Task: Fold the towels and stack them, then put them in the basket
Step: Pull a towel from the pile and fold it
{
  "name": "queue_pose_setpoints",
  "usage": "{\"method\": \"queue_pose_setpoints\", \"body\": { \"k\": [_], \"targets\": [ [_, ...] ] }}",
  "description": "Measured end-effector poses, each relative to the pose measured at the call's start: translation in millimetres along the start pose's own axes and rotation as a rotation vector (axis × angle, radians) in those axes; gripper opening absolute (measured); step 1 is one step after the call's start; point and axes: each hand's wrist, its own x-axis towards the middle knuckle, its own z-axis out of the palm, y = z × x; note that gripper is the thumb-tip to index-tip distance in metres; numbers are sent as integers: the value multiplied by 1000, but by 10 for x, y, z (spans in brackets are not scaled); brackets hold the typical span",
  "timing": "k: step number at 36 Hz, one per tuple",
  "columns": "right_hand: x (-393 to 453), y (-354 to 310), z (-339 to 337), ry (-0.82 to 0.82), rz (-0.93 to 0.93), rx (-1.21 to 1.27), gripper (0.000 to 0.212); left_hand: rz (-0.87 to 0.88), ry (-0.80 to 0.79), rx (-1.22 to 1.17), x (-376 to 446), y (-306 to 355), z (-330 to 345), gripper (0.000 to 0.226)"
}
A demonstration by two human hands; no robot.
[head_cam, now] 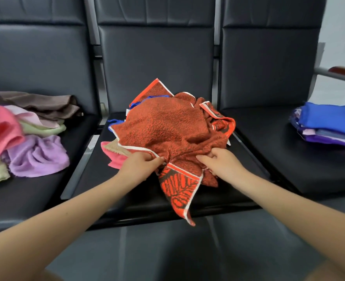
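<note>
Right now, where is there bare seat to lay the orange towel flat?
The middle seat is bare nearer than the left hand. The right seat is bare short of the blue stack. The left seat is crowded with loose towels.

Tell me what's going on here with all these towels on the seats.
A person is sorting laundry on a row of dark seats. Both the left hand and right hand grip the near edge of a crumpled orange towel on the middle seat; it is not yet folded. A loose pile of unfolded towels lies on the left seat, and a folded stack sits on the right seat. No basket is in view.
</note>
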Motion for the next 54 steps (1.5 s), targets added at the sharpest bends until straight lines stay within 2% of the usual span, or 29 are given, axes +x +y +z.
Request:
{"method": "queue_pose_setpoints", "body": {
  "k": [5, 12, 16, 19, 23, 25, 28, 30, 32, 34, 35, 38, 40, 44, 48, 49, 51, 54],
  "targets": [
    [116, -42, 38, 20, 1, 170, 32, 12, 86, -349, 129, 136, 33, 30],
    [243, -174, -168, 31, -79, 305, 24, -13, 281, -814, 308, 384, -293, 27],
    [361, -253, -542, 217, -230, 260, 21, 0, 388, -1006, 413, 467, -506, 27],
    [481, -230, -812, 375, -298, 205, 19, -64, 458, -1093, 512, 469, -654, 30],
    [647, -141, -983, 474, -278, 225, 19, -62, 405, -1432, 653, 436, -838, 32],
    [727, -64, -984, 514, -243, 242, 19, -77, 355, -1490, 711, 406, -877, 33],
    [806, 74, -834, 455, -117, 290, 25, -202, 301, -1386, 801, 306, -784, 31],
    [817, 165, -650, 315, -6, 335, 30, -257, 217, -1300, 825, 218, -612, 28],
    [776, 210, -488, 142, 65, 258, 36, -265, 138, -1171, 795, 170, -439, 21],
    [721, 211, -395, 41, 54, 79, 43, -249, 148, -970, 798, 120, -330, 18],
    [701, 201, -375, 31, 29, 21, 42, -221, 158, -852, 800, 87, -317, 24],
    [544, 106, -361, 97, -112, -29, 24, -87, 130, -444, 690, 89, -353, 54],
    [415, 59, -322, 159, -232, -44, 25, -99, 64, -311, 585, 99, -356, 60],
    [106, -3, -190, 219, -485, -275, 51, -90, -88, -231, 447, 73, -282, 40],
    [-76, 55, 17, -16, -673, -571, 69, 18, -9, -279, 408, 76, -264, 34],
    [-85, 101, 76, -51, -702, -608, 67, 28, 7, -291, 405, 91, -272, 35],
    [-70, 155, 123, -19, -752, -583, 52, 31, 0, -314, 392, 125, -280, 32],
    [-16, 148, 37, -53, -723, -491, 38, -10, -29, -441, 360, 181, -247, 28]
  ]
}}
